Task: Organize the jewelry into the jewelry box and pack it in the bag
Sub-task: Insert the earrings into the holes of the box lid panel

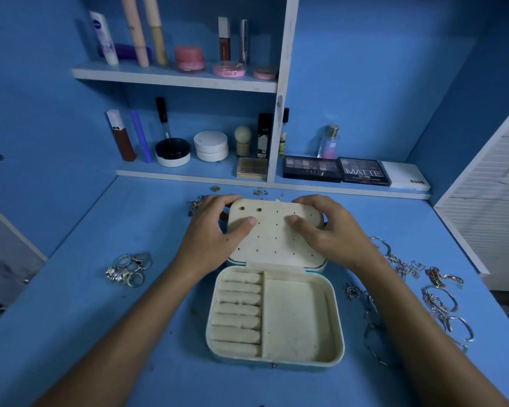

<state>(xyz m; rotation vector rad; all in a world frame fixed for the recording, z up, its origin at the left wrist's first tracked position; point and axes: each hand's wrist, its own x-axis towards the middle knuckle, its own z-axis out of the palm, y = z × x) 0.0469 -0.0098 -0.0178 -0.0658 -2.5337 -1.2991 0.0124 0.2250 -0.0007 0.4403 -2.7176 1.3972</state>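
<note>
Both hands, L point(215, 230) & R point(329, 227), grip 1 open jewelry box's lid point(276, 233), 2 studs point(251, 209).

The jewelry box point(276, 318) lies open on the worktop point(100, 318), cream inside with a pale blue shell. Its base has a column of ring rolls point(238, 312) on the left and a bare tray on the right. The lid point(274, 236) is folded back, its panel dotted with holes and carrying two studs point(251, 209). Rings point(130, 270) cluster left of the box; chains and bangles point(423, 292) sprawl to its right.
</note>
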